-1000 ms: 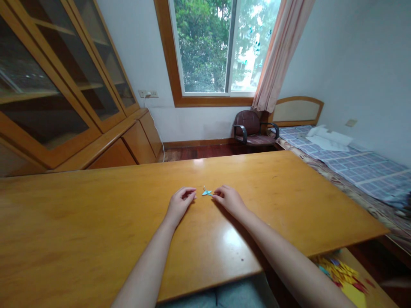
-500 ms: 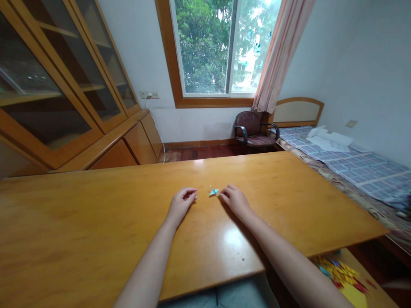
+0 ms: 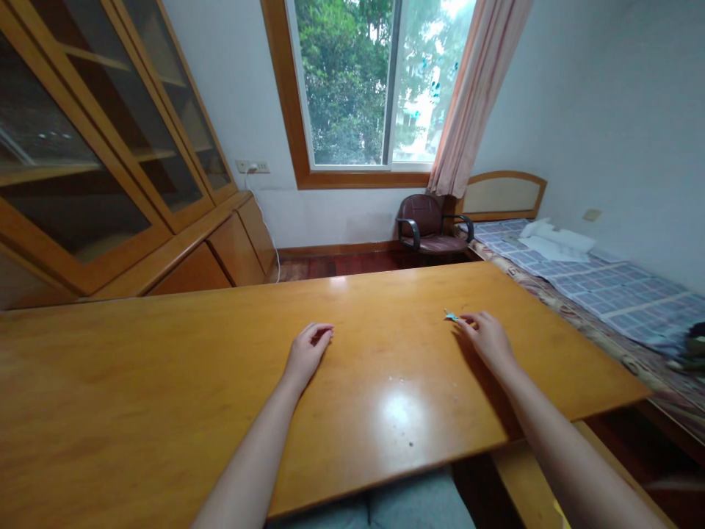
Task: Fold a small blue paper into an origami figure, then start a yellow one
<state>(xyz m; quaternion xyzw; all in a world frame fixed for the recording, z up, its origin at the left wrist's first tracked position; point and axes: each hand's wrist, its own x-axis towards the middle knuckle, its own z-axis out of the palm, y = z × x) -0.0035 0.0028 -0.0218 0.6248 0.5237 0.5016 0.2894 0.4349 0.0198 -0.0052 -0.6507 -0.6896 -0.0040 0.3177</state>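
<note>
Origami [image 3: 452,316], a small blue folded piece, lies on the tabletop [image 3: 165,382] toward its right side, at the fingertips of the right hand [image 3: 487,339]. That hand reaches out to the right with its fingers [image 3: 467,321] drawn together at the paper; they touch its near edge, but the piece is too small to tell whether they pinch it or only rest against it. The left hand [image 3: 305,353] rests on the tabletop near the middle, well apart from the paper, its fingers [image 3: 321,332] curled loosely inward and holding nothing. Both forearms stretch forward from the near edge. Beyond the tabletop stand a dark chair [image 3: 427,228] under the window [image 3: 374,81], a glass-fronted cabinet [image 3: 99,162] on the left, and a bed [image 3: 606,286] with a checked cover on the right.
</note>
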